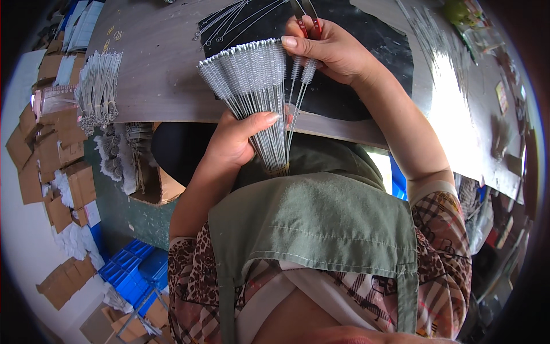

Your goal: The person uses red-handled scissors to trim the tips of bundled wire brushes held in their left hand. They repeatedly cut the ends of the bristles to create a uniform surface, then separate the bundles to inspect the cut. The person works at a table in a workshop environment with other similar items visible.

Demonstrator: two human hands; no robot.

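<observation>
I'm watching the left hand (232, 140) pinching fanned wire brushes (249, 74) over the near edge of the desk (157, 80) while the right hand (338, 51) is clasping a red-handled tool (317, 26) beside their tips, and steady thumb pressure should be keeping the fan orderly.

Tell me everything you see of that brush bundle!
The bundle fans out: greyish, bristly heads with white tips on thin, silvery, metal-looking stems, gathered near the base by a yellowish band. The left hand grips the stems; the right hand touches a few brushes standing apart on the right.
</observation>
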